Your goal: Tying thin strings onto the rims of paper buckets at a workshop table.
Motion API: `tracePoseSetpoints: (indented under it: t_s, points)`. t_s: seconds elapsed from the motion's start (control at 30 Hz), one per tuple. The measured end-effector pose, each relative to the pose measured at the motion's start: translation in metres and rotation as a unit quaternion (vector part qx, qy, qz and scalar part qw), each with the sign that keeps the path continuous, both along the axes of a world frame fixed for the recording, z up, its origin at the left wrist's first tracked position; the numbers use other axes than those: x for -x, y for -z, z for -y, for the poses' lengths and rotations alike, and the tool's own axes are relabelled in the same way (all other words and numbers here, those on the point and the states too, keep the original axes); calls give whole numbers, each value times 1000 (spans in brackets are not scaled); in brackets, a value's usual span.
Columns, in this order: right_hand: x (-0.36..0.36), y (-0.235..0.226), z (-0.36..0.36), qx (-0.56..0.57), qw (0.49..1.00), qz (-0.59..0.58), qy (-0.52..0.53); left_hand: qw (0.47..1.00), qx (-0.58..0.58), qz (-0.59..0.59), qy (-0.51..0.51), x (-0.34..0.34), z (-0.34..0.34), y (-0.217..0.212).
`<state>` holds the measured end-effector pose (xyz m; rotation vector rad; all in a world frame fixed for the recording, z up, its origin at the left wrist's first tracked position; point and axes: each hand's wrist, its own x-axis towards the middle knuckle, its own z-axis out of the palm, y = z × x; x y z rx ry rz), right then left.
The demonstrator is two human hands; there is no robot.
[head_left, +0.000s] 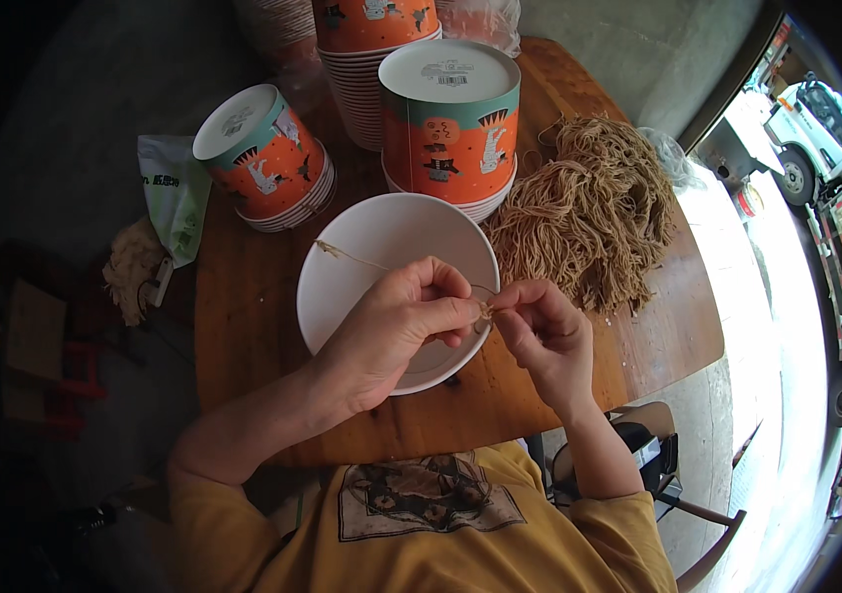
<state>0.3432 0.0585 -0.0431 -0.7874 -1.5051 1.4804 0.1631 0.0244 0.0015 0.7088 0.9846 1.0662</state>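
Pinching a thin tan string (pixel 485 310) between them, left hand (pixel 396 331) and right hand (pixel 544 331) meet just above the white paper bowl (pixel 381 237) on the tabletop (pixel 243 326). Uneven pulling could slip the string free or tip the bowl.
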Motion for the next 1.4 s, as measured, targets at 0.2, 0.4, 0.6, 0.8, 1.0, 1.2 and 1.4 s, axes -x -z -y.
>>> tracePoseSetpoints:
  t_s: [0.2,0.4,0.6,0.8,1.0,1.2,1.4]
  points:
    - [3,5,0,-211,968,109,83,1000,17,14,3,-1,1,-3]
    - [6,5,3,-216,965,112,100,999,13,50,-1,-2,0,-1]
    - [5,-3,4,-280,937,176,116,1000,-21,18,-5,-5,0,-2]
    - [6,-5,5,-316,924,179,120,998,-46,-29,-9,-7,3,-2]
    - [11,-2,3,-13,998,-4,57,998,-44,-40,-9,-4,3,-1]
    - [5,9,4,-133,986,81,59,999,-26,-11,-22,-1,1,0]
    - [8,4,5,-109,990,44,78,1000,-26,5,-16,-1,0,3]
